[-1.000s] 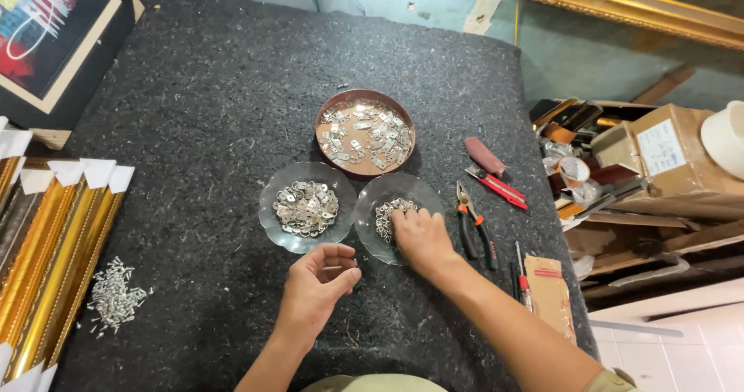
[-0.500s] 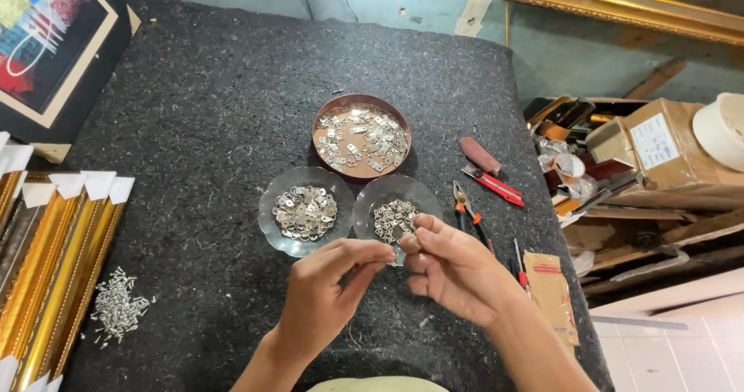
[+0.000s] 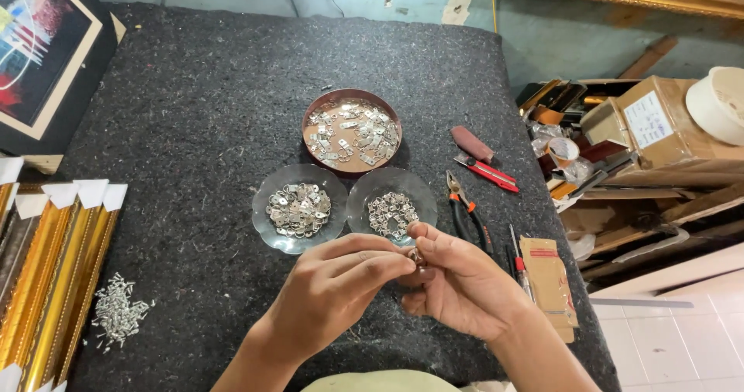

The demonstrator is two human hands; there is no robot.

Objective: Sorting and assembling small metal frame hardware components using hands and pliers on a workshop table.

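Left hand: the left hand (image 3: 333, 295) sits low in the centre of the frame, thumb and forefinger pinched shut on one side of a small metal hanger piece (image 3: 418, 257), seemingly to steady it.
Right hand: the right hand (image 3: 461, 283) meets it from the right, fingertips (image 3: 421, 233) curled tight onto the same piece; both grip it together just above the table.
Hanger piece: tiny and silver, mostly hidden between the fingertips, so I cannot tell its exact shape. It is held just below the right glass dish, close to where such parts lie.
Right glass dish: the right glass dish (image 3: 391, 206) holds a small heap of ring-like metal fittings, within easy reach of the hands.
Left glass dish: the left glass dish (image 3: 298, 210) beside it, touching or nearly so, holds flat silver plates, kept sorted apart.
Brown bowl: the round brown bowl (image 3: 351, 132) above the dishes is full of mixed silver hanger plates.
Tools: pliers (image 3: 463, 210) and a red-handled cutter (image 3: 488, 172) lie at centre right.
Screws: a loose pile of screws (image 3: 118, 314) lies lower left, beside the gold frame mouldings (image 3: 46, 283).
Surface: a dark felt-covered table (image 3: 194, 89), likely soft to protect frames.
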